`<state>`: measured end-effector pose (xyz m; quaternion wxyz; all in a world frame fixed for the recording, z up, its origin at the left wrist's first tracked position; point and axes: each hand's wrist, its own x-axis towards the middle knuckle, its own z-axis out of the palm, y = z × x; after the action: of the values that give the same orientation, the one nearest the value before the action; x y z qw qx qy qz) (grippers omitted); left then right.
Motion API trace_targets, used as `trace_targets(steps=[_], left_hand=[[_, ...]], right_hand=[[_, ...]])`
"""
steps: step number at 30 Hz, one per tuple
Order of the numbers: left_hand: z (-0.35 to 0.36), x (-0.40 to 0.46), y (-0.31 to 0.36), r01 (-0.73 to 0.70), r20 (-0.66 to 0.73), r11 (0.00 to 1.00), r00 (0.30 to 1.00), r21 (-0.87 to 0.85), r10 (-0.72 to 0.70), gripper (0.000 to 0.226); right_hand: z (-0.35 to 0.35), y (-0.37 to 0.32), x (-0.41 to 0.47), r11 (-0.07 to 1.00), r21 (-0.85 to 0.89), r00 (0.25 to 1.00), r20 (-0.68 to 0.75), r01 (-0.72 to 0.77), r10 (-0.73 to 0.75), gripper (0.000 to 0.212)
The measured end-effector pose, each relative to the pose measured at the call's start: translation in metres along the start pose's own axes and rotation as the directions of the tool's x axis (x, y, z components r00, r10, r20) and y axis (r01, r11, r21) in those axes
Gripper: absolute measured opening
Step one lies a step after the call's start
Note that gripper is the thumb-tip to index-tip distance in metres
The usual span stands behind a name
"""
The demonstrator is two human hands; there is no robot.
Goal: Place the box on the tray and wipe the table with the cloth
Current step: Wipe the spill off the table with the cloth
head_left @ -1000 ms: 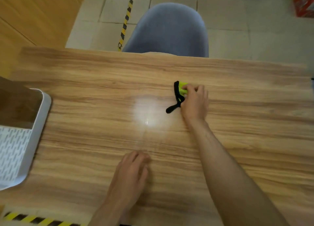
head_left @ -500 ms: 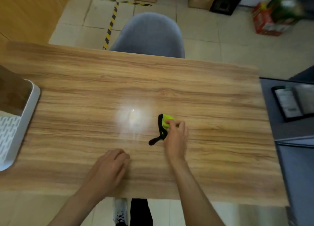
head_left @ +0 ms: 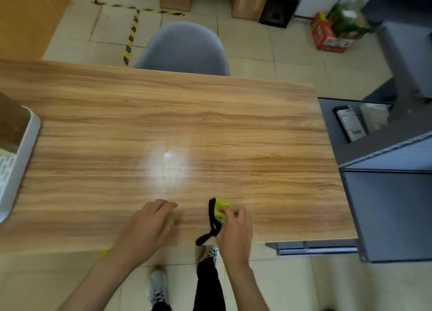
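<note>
Wooden worktop (head_left: 210, 128) fills most of the view, glare patch just beyond both hands. Grey chair (head_left: 184, 48) at the far edge, well ahead of the hands. Grey cabinet (head_left: 385, 205) off to the right of the right hand. White tray (head_left: 21, 156) far left of the left hand, cut by the frame edge; brown box (head_left: 11, 126) sits in it, mostly out of view. Left hand (head_left: 146, 229) flat on the worktop near the front edge, palm down, fingers loosely together, holding nothing. Right hand (head_left: 233, 229) just beside it, fingers curled and pressing a bunched cloth (head_left: 221, 210) onto the worktop. Cloth yellow-green with black trim, under the right fingertips; its black strap trails back to the worktop's front edge.
</note>
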<state>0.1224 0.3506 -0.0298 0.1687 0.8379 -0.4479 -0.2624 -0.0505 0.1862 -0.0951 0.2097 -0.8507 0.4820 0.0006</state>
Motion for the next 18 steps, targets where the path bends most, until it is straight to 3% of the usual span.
trace_targets(steps=[4,9,18], left_hand=[[0.004,0.012,0.007,0.069,-0.032,0.996,0.997,-0.049,-0.071,0.045],[0.014,0.034,0.026,0.061,-0.007,0.997,0.998,-0.045,-0.061,0.037],[0.013,0.118,0.058,0.073,-0.051,0.997,0.996,-0.015,-0.074,0.037]], right_hand=[[-0.01,-0.001,0.042,0.999,0.018,1.0,-0.01,0.03,-0.03,0.033],[-0.019,-0.002,0.112,0.994,0.086,0.996,-0.068,0.068,-0.063,0.032],[-0.046,-0.01,0.313,0.976,0.159,0.986,-0.098,0.152,-0.138,0.03]])
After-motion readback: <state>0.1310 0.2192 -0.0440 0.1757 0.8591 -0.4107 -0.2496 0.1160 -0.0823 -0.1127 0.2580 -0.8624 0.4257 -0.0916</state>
